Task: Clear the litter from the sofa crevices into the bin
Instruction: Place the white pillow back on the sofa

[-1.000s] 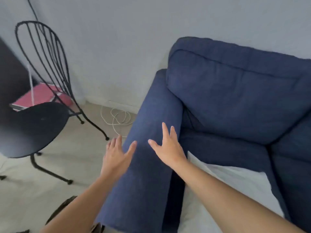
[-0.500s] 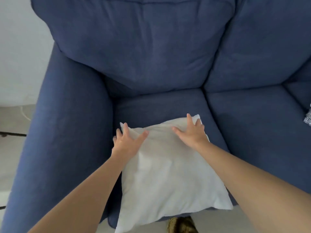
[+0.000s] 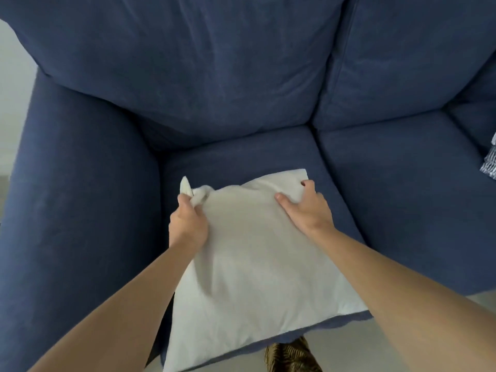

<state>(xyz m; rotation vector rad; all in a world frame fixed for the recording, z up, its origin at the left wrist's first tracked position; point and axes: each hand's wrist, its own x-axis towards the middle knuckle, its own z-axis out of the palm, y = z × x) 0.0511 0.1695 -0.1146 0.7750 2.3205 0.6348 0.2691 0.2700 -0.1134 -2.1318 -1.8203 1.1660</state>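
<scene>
Wide navy-blue fabric sofa (image 3: 241,76), crevices running along the armrest and under the back cushions; no litter or bin visible. Square white cloth pillow (image 3: 249,264) flat on the sofa's left seat cushion, overhanging the front edge, covering the armrest-side gap. Left hand (image 3: 189,220) clenched on the pillow's far-left corner, fabric bunched. Right hand (image 3: 306,208) gripping the far-right corner, thumb on top. Both arms outstretched, equally near. Likely next: pillow lifted clear.

Soft, even daylight is filling the scene, with no glare showing anywhere. The white pillow (image 3: 257,269) is reading brightest, while the navy sofa (image 3: 204,76) is darkening in its creases. Wide-angle distortion is bowing the armrest at 9 o'clock and the cushions toward 3 o'clock. The forearms at 6 o'clock are looking slightly soft.
</scene>
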